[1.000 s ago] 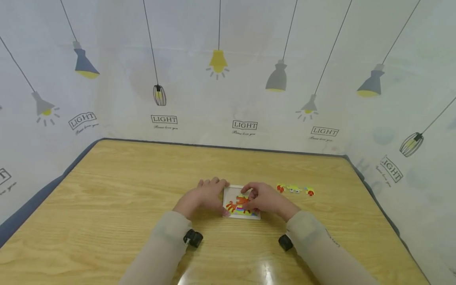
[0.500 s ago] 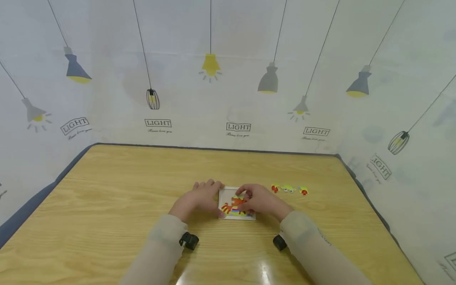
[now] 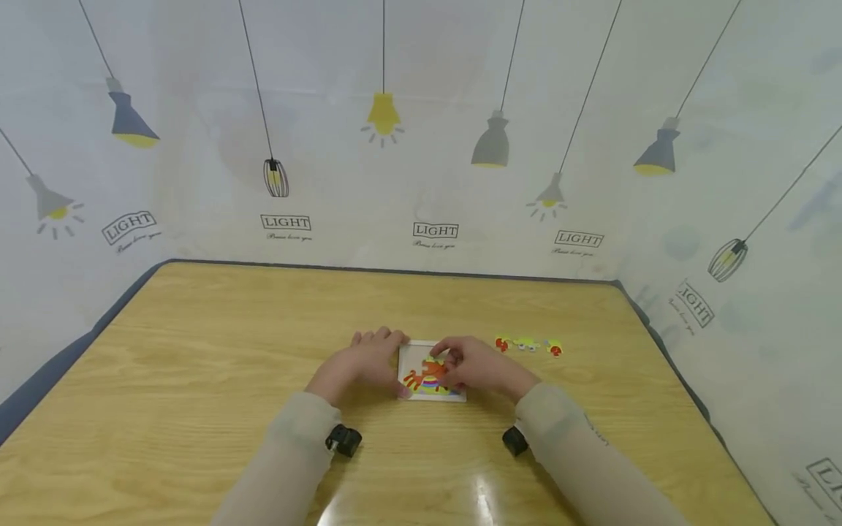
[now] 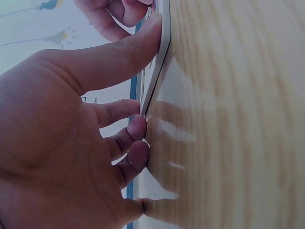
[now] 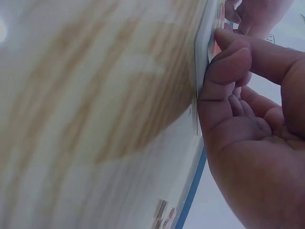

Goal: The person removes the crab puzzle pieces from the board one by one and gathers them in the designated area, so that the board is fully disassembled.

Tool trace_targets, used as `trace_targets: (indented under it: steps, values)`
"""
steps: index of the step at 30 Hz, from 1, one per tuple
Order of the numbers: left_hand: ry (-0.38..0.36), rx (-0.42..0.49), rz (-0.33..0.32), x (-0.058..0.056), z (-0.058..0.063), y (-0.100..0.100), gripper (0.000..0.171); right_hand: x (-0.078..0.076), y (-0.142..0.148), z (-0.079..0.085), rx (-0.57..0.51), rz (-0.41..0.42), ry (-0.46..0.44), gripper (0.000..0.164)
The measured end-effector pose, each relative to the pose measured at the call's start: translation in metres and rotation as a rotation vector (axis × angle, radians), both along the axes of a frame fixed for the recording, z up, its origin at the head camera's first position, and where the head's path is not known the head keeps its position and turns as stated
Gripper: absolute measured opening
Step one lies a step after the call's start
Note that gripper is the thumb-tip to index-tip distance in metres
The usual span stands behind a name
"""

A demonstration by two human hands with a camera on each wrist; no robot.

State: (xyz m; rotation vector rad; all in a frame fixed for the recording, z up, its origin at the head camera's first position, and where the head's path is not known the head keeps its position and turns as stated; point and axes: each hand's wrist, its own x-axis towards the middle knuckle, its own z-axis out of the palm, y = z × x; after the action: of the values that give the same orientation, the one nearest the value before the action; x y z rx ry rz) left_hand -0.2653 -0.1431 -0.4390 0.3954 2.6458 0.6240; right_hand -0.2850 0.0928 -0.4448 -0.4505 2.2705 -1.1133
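Observation:
A small white-framed jigsaw puzzle board (image 3: 411, 354) lies on the table between both hands, its near part filled with colourful pieces showing orange legs and a striped band (image 3: 430, 382). My left hand (image 3: 362, 365) holds the board at its left side, thumb on the near corner and index finger at the far one. In the left wrist view its other fingertips (image 4: 139, 153) rest on the tabletop. My right hand (image 3: 485, 367) is over the board's right side, thumb and index finger pinching an orange puzzle piece (image 3: 433, 367). Its curled fingers hide part of the picture.
Several loose puzzle pieces lie in a row right of the board, among them a red-and-yellow piece (image 3: 502, 344), a pale green one with eyes (image 3: 527, 344) and another red one (image 3: 555, 349). A lamp-printed wall covering (image 3: 355, 241) stands behind the wooden table (image 3: 263, 321).
The head view has shifted slightly, so the board and hands appear a little further left. Both hands keep nearly the same pose at the board; the loose pieces stay in their row.

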Motion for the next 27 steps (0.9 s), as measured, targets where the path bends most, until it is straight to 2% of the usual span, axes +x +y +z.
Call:
trace_targets:
  steps: [9,14,20,22,27]
  values:
    - [0.011,-0.003,-0.016,0.003,0.002,0.001,0.089,-0.001,0.0,-0.002,0.022,0.005,-0.002,0.042]
    - [-0.008,0.018,-0.025,0.002,0.001,-0.003,0.092,0.002,-0.002,0.0,0.019,0.0,-0.015,0.041]
    - [-0.019,0.039,-0.029,-0.006,-0.015,-0.009,0.096,0.003,-0.004,-0.001,0.024,-0.008,-0.022,0.04]
    - [-0.015,0.035,-0.031,-0.007,-0.018,-0.009,0.097,0.003,-0.005,0.0,0.021,-0.018,-0.023,0.04]
    - [-0.02,0.015,-0.025,-0.004,-0.005,-0.005,0.094,0.003,-0.005,0.001,0.026,-0.041,-0.001,0.04]
